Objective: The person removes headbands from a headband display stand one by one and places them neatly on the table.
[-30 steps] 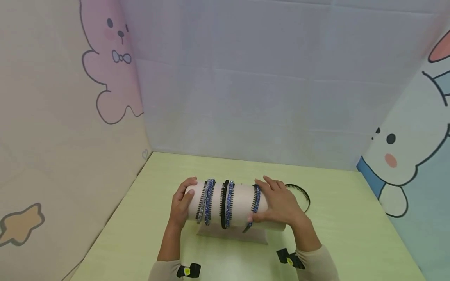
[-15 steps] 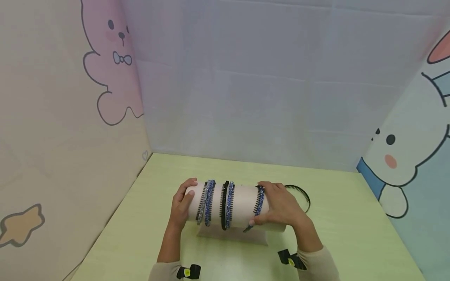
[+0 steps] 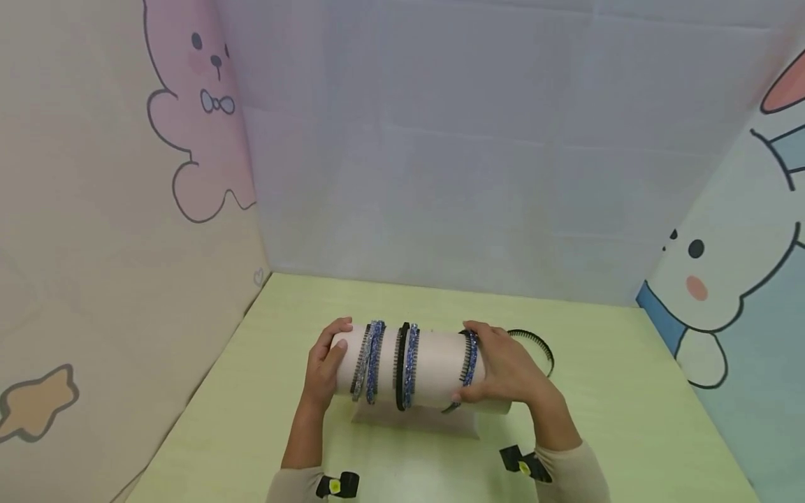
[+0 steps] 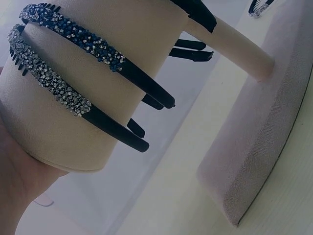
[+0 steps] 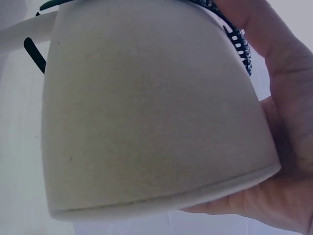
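Head view: left hand [image 3: 323, 367] grips the cream roll [image 3: 437, 367] by its left end, right hand [image 3: 511, 367] clasping the rightmost blue glittery headband [image 3: 470, 358] over it!

Matt fabric roll [image 5: 146, 122], rough glittery headbands [image 4: 88, 41]

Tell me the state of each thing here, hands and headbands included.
Display roll, horizontal above its base
Silver headband, on the roll
Left blue headband, on the roll
Black headband, on the roll
Middle blue headband, on the roll
Right blue headband, on the roll
Loose headband, on the table
Left hand, gripping the roll's left end
Right hand, holding the right blue headband
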`<action>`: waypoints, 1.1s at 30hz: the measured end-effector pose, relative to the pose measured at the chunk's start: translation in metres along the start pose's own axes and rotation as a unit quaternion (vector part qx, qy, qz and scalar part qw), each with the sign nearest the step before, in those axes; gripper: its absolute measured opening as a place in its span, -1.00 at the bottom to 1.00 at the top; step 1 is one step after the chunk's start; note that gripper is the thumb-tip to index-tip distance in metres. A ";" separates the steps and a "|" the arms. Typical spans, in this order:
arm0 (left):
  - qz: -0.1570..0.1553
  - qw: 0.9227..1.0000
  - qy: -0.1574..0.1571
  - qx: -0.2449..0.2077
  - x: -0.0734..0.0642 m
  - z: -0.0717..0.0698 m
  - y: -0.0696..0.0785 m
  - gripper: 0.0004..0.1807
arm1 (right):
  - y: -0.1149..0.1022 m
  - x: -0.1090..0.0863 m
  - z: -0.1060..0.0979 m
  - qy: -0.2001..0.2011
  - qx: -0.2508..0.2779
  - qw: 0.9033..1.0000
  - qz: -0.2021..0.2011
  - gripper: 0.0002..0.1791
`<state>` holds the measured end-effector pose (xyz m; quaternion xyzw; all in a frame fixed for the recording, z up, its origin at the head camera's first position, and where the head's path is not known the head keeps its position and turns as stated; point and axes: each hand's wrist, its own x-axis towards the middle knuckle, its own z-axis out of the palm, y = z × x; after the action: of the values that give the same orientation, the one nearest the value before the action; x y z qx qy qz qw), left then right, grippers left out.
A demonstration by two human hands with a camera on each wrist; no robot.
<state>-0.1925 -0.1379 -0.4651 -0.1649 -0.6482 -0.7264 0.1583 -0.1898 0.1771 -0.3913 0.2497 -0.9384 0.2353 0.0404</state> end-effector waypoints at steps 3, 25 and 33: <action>0.001 1.000 -0.002 -0.003 0.001 0.000 0.000 -0.75 | 0.003 -0.001 -0.001 0.008 0.017 1.000 -0.010 0.21; -0.008 1.000 0.005 -0.001 0.000 -0.001 0.000 -0.74 | 0.037 -0.023 0.006 0.037 0.259 0.965 0.004 -0.02; -0.005 1.000 0.000 -0.008 0.001 0.000 0.000 -0.74 | 0.049 -0.027 0.011 0.038 0.353 0.935 -0.020 -0.03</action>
<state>-0.1933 -0.1375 -0.4651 -0.1627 -0.6434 -0.7322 0.1535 -0.1897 0.2220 -0.4271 0.2575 -0.7875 0.5599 -0.0099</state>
